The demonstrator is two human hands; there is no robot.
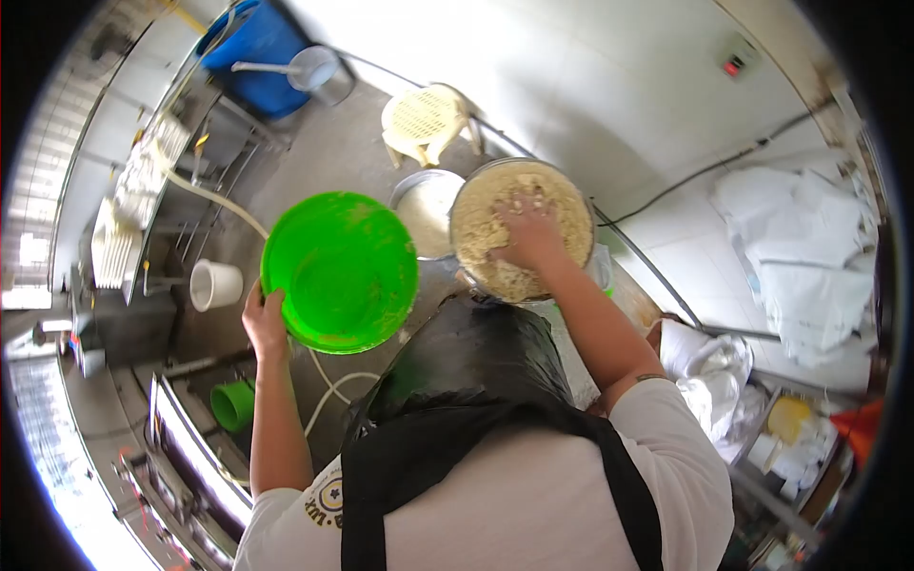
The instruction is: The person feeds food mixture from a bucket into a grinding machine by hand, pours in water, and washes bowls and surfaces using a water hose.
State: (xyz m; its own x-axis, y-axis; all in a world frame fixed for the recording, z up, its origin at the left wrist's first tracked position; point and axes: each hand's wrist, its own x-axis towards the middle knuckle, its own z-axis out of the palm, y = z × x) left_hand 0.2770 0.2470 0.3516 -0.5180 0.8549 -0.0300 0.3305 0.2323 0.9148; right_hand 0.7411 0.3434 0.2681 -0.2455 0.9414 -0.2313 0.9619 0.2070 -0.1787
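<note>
My left hand (264, 319) grips the rim of a large green basin (341, 271), tilted so that its inside shows pale smears. Under my right hand (529, 233) is a round metal vessel (455, 249) full of crumbly beige material (562, 205). The right fingers are spread and partly sunk in that material, with bits of it on them. Between the basin and the full vessel, a metal pot (426, 211) with pale contents stands lower down.
A yellow plastic stool (426, 116) stands near the wall. At the upper left is a blue barrel (255, 57) with a metal pot beside it. A white bucket (216, 285), a green bucket (232, 406) and a hose (221, 200) lie left. White sacks (804, 247) are at the right.
</note>
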